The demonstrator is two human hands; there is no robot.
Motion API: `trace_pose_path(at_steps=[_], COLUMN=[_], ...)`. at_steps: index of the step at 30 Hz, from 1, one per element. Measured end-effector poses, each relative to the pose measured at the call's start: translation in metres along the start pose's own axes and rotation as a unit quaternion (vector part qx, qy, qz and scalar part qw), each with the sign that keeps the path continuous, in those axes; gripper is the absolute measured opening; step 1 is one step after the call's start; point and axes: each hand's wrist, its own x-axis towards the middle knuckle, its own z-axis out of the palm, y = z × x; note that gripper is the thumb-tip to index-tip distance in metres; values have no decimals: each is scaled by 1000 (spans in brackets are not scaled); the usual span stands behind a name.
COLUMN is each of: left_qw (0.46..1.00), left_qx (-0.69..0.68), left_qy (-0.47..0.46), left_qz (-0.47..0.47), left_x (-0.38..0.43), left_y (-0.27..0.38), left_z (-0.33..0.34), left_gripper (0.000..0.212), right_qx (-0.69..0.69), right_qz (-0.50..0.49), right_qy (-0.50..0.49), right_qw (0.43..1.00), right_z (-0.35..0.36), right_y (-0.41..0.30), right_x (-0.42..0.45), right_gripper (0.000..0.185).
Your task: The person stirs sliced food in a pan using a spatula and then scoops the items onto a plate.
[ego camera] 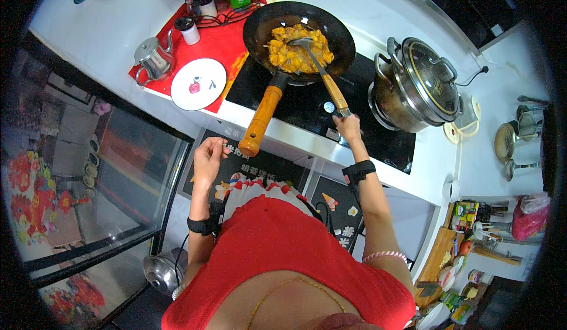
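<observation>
A black wok (254,42) with a wooden handle (263,117) stands on the left of a black glass-topped cooktop (301,113). Yellow-brown chunks of food (283,55) lie in it. A metal spatula with a wooden handle (333,90) rests its blade in the food and slants toward me. My right hand (349,128) is at the cooktop's front, right by the end of the spatula handle; its fingertips are partly hidden, and whether it grips anything is unclear. My left hand (209,159), fingers curled together and nothing visible in them, is held left of the wok handle's end.
A lidded steel pot (398,93) occupies the cooktop's right side. On the red mat at left are a white plate (198,93), a steel kettle (153,55) and a white jar (189,33). Ladles (505,141) hang at right, above a cutting board (436,254) with a cleaver (429,288).
</observation>
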Motion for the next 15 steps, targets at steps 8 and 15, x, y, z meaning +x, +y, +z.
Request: trace_pose_path(at_steps=[8,15], left_qw=[999,999], left_qx=[41,26], left_qy=[23,41], left_qz=[-5,-9], left_x=[-6,-8], left_y=[10,4], left_z=[-7,-19], left_gripper=[20,21], right_qx=[-42,82], right_qz=[-103,-1], right_qy=[26,-29], right_qw=[993,996], right_z=[37,21], right_y=[21,2], right_x=[26,21], right_gripper=[45,43])
